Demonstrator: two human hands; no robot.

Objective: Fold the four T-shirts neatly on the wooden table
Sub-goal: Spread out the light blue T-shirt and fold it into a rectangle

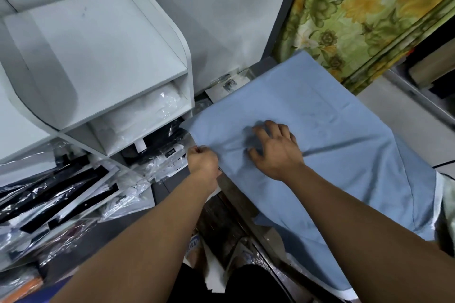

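A light blue T-shirt point(320, 115) with white trim lies spread over the table, covering most of it; a strip of the table's dark edge point(236, 206) shows at its near left. My left hand point(202, 161) grips the shirt's left edge in a closed fist. My right hand point(273, 149) rests on the cloth just right of it, fingers spread and bent, pressing the fabric, which wrinkles around them. No other T-shirts can be made out on the table.
A white shelf unit point(98, 61) stands at the left with plastic-wrapped garments point(73, 194) stacked in and below it. A green floral curtain point(369, 12) hangs at the back right. Packets point(229, 83) lie behind the shirt by the white wall.
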